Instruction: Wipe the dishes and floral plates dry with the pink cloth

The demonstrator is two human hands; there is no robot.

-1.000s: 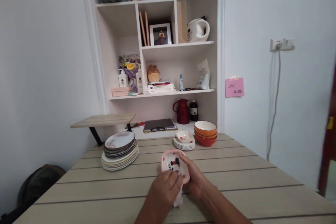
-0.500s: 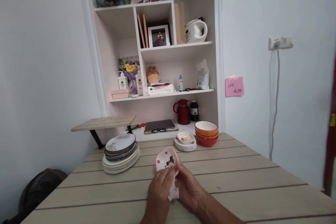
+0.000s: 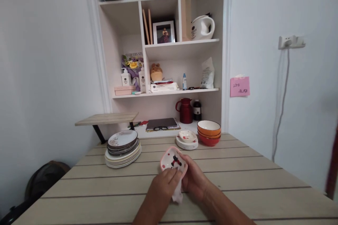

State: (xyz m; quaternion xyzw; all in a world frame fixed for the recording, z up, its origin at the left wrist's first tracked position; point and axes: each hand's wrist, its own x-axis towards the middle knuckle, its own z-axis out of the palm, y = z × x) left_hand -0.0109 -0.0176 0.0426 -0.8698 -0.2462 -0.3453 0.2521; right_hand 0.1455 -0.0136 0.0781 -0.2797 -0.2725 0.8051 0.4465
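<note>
A small square-ish bowl (image 3: 167, 160) with a pink rim, red dots and a dark-and-red figure inside is tilted toward me above the table. My right hand (image 3: 194, 177) is closed on its right side, thumb at the rim. My left hand (image 3: 164, 185) presses a white wipe (image 3: 177, 194) against the inside near edge of the bowl; its fingers are bunched and partly hide the wipe. The wipe's loose end hangs down between my hands. Whether it is cloth or tissue I cannot tell.
On the slatted table (image 3: 105, 186), a stack of plates (image 3: 123, 151) stands left. Behind the bowl are small white plates (image 3: 187, 145) topped by a patterned dish (image 3: 187, 135), beside stacked orange and red bowls (image 3: 209, 134). A red jug (image 3: 186, 111) and black laptop-like slab (image 3: 161, 124) lie beyond.
My left hand and the wipe have shifted slightly inside the bowl, and more of the printed figure shows. The bowl has turned a little. The whole view has shifted slightly.
</note>
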